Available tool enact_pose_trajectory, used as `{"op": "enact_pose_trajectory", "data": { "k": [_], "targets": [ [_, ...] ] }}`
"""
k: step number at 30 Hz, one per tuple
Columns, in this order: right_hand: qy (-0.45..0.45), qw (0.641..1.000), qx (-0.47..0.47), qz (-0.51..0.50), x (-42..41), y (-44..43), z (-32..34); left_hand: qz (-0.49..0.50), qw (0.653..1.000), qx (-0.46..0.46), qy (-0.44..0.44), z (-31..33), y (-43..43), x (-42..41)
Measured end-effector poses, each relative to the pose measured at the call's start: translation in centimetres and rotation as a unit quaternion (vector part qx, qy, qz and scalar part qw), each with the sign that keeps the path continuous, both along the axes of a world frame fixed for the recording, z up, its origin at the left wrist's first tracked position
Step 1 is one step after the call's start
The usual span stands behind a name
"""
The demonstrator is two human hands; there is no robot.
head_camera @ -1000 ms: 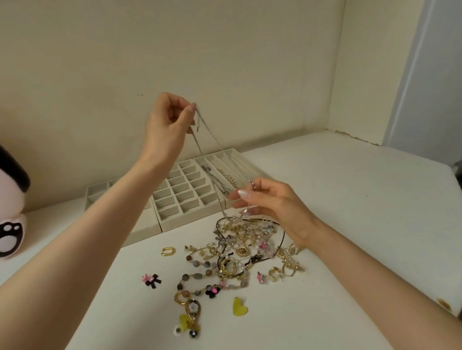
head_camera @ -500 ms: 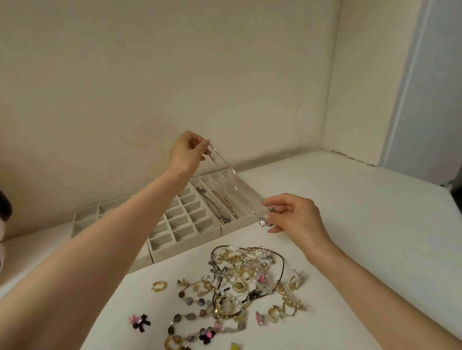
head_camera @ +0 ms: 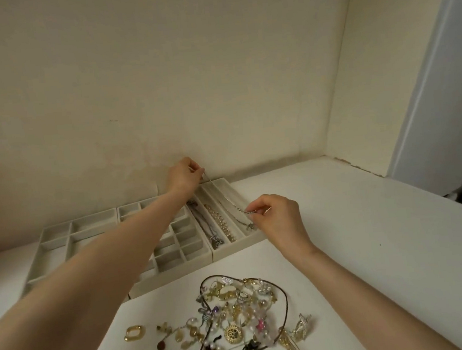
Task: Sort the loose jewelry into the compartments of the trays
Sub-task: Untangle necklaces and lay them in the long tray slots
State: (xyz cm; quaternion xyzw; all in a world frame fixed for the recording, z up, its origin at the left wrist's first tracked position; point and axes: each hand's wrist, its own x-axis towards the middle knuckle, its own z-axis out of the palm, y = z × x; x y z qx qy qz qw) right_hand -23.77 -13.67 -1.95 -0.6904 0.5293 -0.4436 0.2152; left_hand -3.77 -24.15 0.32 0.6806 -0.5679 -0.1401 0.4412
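We see a plain cream back wall (head_camera: 156,68), a little stained low down. It meets a side wall (head_camera: 356,76) of the same colour at the far right corner of the white bench (head_camera: 388,243). Beyond the bench's right edge stands a pale bluish-white panel (head_camera: 436,82). The light is soft and even.

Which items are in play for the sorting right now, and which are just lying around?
In play: silver chain, pinched by left hand and right hand over the long-slot tray.
Lying around: jewelry pile, gold hoop, grid tray, large-compartment tray; pearl strand lies in a slot.
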Motion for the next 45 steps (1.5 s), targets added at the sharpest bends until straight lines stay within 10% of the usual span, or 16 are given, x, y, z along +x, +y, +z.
{"op": "enact_pose_trajectory", "data": {
  "k": [29,45],
  "targets": [
    [0.042,0.995,0.064,0.066,-1.5,6.9,0.1,-0.157,0.982,-0.063,-0.084,-1.2,14.6,-2.8],
    [0.3,0.952,0.045,0.052,-0.6,8.7,-0.2,-0.253,0.931,0.068,-0.254,-1.2,19.9,-3.2]
  ]
}}
